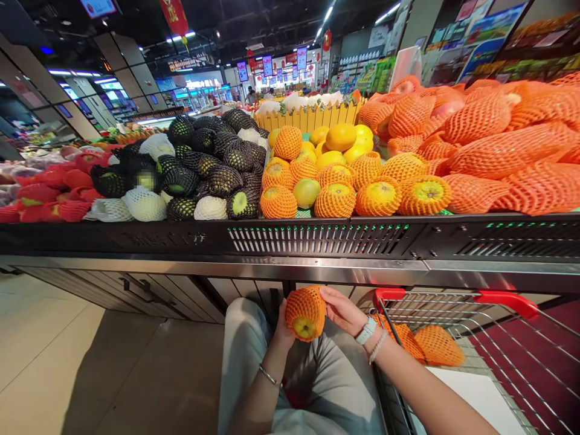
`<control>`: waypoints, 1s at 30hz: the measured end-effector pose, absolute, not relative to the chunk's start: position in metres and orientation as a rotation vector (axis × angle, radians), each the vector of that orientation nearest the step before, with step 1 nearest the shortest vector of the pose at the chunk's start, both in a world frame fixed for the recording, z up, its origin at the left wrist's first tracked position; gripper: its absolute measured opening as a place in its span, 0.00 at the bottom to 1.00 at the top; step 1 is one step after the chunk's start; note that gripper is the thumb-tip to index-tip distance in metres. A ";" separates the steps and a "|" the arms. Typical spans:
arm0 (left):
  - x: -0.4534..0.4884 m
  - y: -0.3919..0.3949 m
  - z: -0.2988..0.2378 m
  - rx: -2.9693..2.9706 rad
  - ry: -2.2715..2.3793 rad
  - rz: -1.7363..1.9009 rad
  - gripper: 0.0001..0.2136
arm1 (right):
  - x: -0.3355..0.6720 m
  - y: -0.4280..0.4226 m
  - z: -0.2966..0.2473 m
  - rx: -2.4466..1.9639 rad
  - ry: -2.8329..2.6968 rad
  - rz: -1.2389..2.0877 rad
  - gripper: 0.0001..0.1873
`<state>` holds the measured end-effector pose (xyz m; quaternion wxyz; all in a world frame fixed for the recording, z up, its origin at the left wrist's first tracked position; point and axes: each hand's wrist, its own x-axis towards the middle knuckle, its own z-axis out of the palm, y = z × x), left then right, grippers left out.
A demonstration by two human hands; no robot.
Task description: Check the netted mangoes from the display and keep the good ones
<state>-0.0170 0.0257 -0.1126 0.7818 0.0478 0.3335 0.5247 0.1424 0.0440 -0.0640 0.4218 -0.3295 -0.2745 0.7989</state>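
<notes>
Fingers of your right hand (341, 311) spread across the foam-netted fruit (304, 314), your left hand (283, 331) cupping its side. Likely light but bruisable: cradle it through the foam — no hard squeeze.

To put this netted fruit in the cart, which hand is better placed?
Probably the right hand: its fingers touch the orange-netted yellow fruit, and its arm lies beside the red-handled wire shopping cart.

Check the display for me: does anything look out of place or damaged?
Nothing looks spilled or damaged. One mild oddity: a bare greenish fruit sits in the display's front row among orange foam-netted fruit. The netted fruit between the left hand and right hand looks intact.
</notes>
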 end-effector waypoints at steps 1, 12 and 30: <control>-0.018 0.025 -0.109 0.091 0.709 1.132 0.22 | 0.142 0.045 -0.067 -0.827 -0.662 2.017 0.22; -0.021 0.022 -0.064 0.015 0.581 1.163 0.28 | 0.134 0.044 -0.068 -0.790 -0.652 2.071 0.17; -0.034 0.013 -0.028 -0.108 0.739 1.308 0.22 | 0.112 0.026 -0.063 -0.716 -0.865 2.118 0.16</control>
